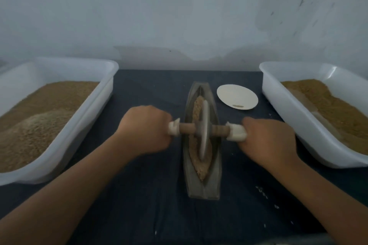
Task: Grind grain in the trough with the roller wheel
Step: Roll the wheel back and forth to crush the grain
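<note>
The left forearm (69, 185) and right forearm (318, 195) reach in from the bottom corners over a dark cloth (151, 215) that covers the table. A pale wall (159, 16) stands behind. A white left tub (95, 103) and a white right tub (282, 109) flank the cloth, both holding brown grain. Between them, lengthwise away from the person, lies the grey trough (214, 185), with a strip of grain (199, 167) along its groove. The wheel (204, 131) stands on edge in that groove, about midway. Its axle (186, 128) sticks out to both sides. The left hand (146, 131) grips the white-wrapped left end, fingers curled tightly together round it; the right hand (266, 141) grips the right end likewise. A small plate (237, 96) sits just right of the trough's far end.
</note>
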### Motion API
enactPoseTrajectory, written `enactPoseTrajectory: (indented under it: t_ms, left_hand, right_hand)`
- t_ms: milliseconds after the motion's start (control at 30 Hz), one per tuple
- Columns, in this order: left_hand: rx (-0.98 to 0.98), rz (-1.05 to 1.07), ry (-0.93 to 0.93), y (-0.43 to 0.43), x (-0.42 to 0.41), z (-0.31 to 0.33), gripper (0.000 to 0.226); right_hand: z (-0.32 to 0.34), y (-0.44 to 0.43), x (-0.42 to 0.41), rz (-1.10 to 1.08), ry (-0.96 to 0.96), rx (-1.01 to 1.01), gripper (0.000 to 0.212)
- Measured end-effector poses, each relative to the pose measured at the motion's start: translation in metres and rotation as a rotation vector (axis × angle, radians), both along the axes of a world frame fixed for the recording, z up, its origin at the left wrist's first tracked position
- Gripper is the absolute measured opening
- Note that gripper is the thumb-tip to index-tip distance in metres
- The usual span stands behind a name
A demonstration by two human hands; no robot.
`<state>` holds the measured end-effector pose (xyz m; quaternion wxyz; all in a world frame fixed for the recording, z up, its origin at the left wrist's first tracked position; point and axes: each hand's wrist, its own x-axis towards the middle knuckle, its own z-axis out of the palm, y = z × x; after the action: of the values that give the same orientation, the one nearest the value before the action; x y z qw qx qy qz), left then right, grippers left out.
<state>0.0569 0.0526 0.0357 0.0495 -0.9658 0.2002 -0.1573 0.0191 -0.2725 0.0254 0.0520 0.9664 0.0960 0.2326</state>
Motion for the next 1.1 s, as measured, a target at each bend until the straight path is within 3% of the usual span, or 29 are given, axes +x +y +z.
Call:
enactPoseTrajectory:
  t_ms: [233,400,567,833,967,1100]
  left_hand:
    - [-0.016,0.143,0.075,-0.028,0.063,0.029,0.035]
    - [-0.028,0.108,0.116,-0.027,0.046,0.032,0.031]
    - [0.016,-0.019,0.016,0.002,-0.007,0.009,0.032]
    - [-0.149,0.174,0.131,-0.023,0.065,0.017,0.037]
    - [-0.199,0.141,0.175,-0.015,0.041,0.011,0.034]
    - [-0.046,-0.022,-0.039,0.006,-0.011,-0.006,0.034]
  right_hand:
    - [0.007,0.015,0.061,-0.117,0.059,0.160,0.029]
    - [0.011,0.012,0.052,-0.154,0.127,0.107,0.028]
    - [-0.007,-0.001,-0.008,-0.027,0.022,0.008,0.043]
    - [0.024,0.022,0.065,-0.072,-0.058,0.011,0.034]
    - [0.034,0.025,0.048,-0.111,0.051,-0.054,0.027]
    - [0.015,0.013,-0.013,-0.043,0.057,-0.013,0.045]
